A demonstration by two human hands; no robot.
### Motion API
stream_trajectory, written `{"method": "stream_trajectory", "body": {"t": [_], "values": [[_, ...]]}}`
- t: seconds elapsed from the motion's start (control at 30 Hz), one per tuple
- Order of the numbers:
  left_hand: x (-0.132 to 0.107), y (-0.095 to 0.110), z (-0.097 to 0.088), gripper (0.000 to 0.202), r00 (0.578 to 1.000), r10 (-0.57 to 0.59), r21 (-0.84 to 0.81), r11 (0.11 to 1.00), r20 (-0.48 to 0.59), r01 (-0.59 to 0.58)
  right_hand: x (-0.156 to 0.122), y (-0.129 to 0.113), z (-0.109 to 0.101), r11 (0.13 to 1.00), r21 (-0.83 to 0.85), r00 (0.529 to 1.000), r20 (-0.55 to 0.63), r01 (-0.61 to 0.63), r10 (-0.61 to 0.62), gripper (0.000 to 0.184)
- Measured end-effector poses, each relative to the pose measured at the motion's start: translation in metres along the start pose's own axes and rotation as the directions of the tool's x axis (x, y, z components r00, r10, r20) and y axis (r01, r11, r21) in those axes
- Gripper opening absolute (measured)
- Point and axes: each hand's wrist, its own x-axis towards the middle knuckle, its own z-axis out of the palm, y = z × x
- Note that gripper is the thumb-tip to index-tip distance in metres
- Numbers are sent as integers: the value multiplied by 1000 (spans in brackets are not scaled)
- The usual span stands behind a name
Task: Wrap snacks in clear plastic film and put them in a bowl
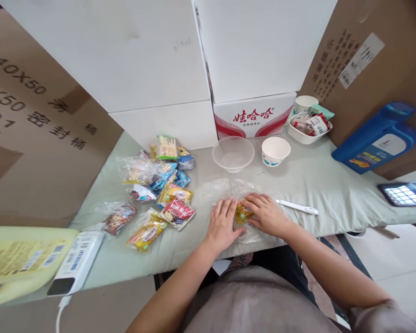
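A small yellow snack packet (pixel 242 213) lies in front of me on a clear plastic bag (pixel 229 186) spread on the cloth. My left hand (pixel 222 225) rests palm down at the packet's left side, fingers stretched forward. From the right, my right hand (pixel 268 215) lies over the packet's edge with its fingers extended. Both hands press lightly on the plastic, and they cover part of the packet. A slim white tool (pixel 298 206) lies just right of my right hand. Beyond the bag stand a clear plastic bowl (pixel 233 155) and a white paper cup (pixel 276 150).
A pile of wrapped snacks (pixel 159 185) sits on the left. At the back right are a white basket (pixel 307 135) of packets and another paper cup (pixel 305 102). A blue bottle (pixel 374 138), a phone (pixel 405 193), a power strip (pixel 78 261) and a yellow jug (pixel 24 259) flank the surface.
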Motion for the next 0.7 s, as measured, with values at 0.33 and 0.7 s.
{"method": "stream_trajectory", "body": {"t": [0.33,0.7], "values": [[-10,-12,14,72,999,17,7,1000,28,-18,75,31,-57,978,207,850,-509,-36,139,39],[-11,-15,18,68,1000,14,19,1000,10,-15,96,-7,-12,978,6,943,-267,207,-198,27]]}}
